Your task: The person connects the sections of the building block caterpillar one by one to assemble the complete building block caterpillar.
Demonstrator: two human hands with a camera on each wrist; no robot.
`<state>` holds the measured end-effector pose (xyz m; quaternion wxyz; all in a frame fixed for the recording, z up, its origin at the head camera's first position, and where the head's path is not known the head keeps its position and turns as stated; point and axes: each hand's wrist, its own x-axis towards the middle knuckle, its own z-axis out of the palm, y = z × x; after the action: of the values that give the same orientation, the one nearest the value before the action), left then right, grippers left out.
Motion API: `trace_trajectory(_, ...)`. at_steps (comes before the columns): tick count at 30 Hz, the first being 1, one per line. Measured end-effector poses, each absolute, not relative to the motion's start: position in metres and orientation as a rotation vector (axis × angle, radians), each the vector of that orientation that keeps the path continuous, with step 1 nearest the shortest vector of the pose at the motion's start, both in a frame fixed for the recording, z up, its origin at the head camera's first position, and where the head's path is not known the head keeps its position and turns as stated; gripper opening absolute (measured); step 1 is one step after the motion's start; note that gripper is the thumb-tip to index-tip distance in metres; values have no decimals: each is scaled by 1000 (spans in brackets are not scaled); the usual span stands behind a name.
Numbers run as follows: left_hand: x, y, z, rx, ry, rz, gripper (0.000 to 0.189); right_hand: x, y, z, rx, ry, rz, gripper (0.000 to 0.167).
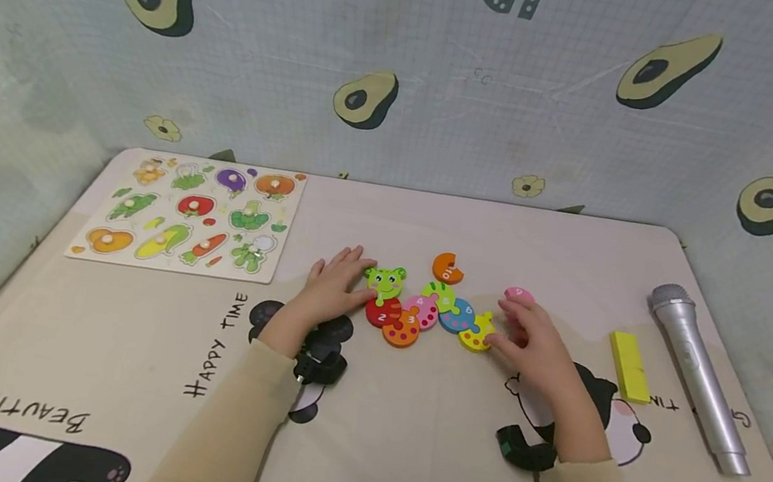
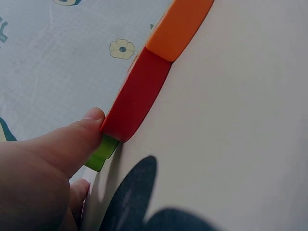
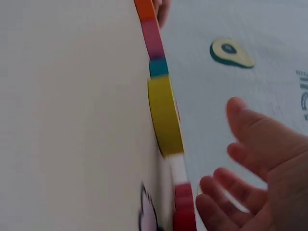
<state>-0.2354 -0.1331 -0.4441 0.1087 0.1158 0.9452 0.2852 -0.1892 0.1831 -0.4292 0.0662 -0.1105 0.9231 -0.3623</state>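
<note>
A row of joined wooden caterpillar puzzle pieces lies on the table. It runs from a green face piece (image 1: 385, 281) through a red piece (image 1: 383, 313), an orange piece (image 1: 402, 329), pink, green and blue pieces to a yellow piece (image 1: 476, 333). My left hand (image 1: 331, 289) rests beside the face end, fingers extended, its thumb (image 2: 72, 142) touching the puzzle near the red piece. Over the yellow end hovers my right hand (image 1: 539, 341), fingers loosely bent and holding nothing in the right wrist view. A loose pink piece (image 1: 519, 295) lies just beyond it, partly hidden by the fingers.
A loose orange piece (image 1: 448, 268) lies behind the row. At the back left is a vegetable peg board (image 1: 256, 250). On the right are a yellow block (image 1: 630, 366) and a silver microphone (image 1: 702, 379). Avocado-print cloth (image 1: 479, 138) hangs behind the table.
</note>
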Motion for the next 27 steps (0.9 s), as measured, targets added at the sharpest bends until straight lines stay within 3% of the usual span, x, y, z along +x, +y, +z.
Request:
trace_trajectory(11,-235,-133,-443,348,2785,844,54,-188,221,-415,-133,2901,-1235,45)
trace_trajectory(23,-234,-133,-442,347,2781,848,55,-185,232,-417,-120,2858,-1160,51)
trace_trajectory(27,-234,-133,-441,344,2775,848,55,-184,232,-423,-139,2835,-1005,61)
